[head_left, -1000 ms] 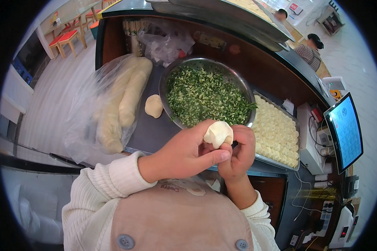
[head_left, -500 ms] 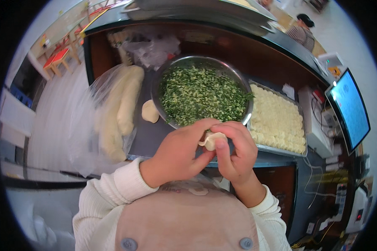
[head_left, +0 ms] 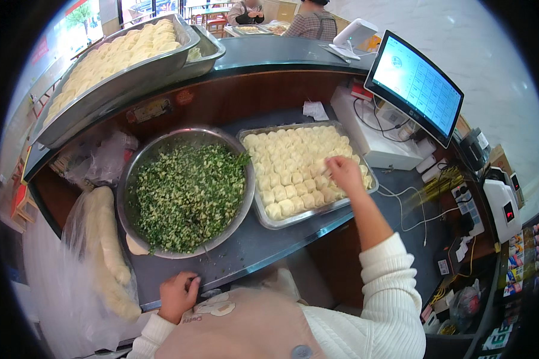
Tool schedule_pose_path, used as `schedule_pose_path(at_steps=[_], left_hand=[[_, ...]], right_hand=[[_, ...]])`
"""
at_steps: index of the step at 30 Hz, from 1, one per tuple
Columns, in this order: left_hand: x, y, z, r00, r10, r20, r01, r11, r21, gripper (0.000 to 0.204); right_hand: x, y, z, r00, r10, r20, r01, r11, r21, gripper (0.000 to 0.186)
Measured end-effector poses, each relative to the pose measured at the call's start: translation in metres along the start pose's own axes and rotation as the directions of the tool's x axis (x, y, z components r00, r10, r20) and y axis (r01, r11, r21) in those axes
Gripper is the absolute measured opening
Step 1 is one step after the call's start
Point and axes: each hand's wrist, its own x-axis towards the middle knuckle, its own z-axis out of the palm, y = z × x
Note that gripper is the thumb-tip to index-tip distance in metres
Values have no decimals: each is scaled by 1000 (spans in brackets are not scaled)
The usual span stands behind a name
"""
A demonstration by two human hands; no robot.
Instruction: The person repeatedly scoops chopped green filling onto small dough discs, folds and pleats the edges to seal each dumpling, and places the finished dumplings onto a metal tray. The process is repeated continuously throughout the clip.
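In the head view my right hand [head_left: 344, 175] reaches over a metal tray [head_left: 270, 221] packed with rows of pale dumplings [head_left: 287, 178], fingertips pinched among them; what they hold, if anything, is hidden. My left hand [head_left: 179, 293] rests by the counter's front edge, loosely curled with thumb apart and nothing visible in it. A large steel bowl [head_left: 124, 191] of chopped green filling [head_left: 188, 191] stands left of the tray. A pale dough piece [head_left: 136, 245] peeks from under its left rim, beside long dough rolls [head_left: 105, 233] in a clear plastic bag.
Stacked trays of dumplings [head_left: 90, 96] stand on the upper ledge [head_left: 269, 54] at left. A monitor [head_left: 413, 84], white box [head_left: 374, 154], cables and small devices crowd the right side. Beyond the counter two people [head_left: 308, 24], [head_left: 245, 15] sit at a table.
My hands have parted: the right moved to the tray of dumplings, the left dropped to the counter edge. The dumpling held between them has left the fingers' visible grip. The view has shifted.
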Motion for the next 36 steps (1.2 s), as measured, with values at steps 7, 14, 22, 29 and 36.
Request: schedule_pose_path(at_steps=[7, 14, 22, 29, 36], left_hand=[[-11, -36, 19, 991, 78, -107, -55, 979, 199, 10], [-10, -42, 21, 986, 112, -126, -84, 975, 207, 13], [-15, -45, 21, 996, 22, -88, -7, 987, 161, 14], [-16, -45, 24, 993, 50, -111, -25, 976, 219, 15], [-13, -41, 22, 992, 65, -111, -46, 985, 167, 15]], right_hand=[[134, 72, -40, 950, -93, -298, -36, 915, -401, 29], [178, 94, -17, 967, -52, -250, -93, 839, -536, 28], [175, 110, -2, 980, -30, -198, -94, 804, -587, 25], [184, 123, 0, 987, 41, -154, -120, 830, -545, 26], [177, 110, -3, 988, -56, -143, -46, 781, -623, 28]])
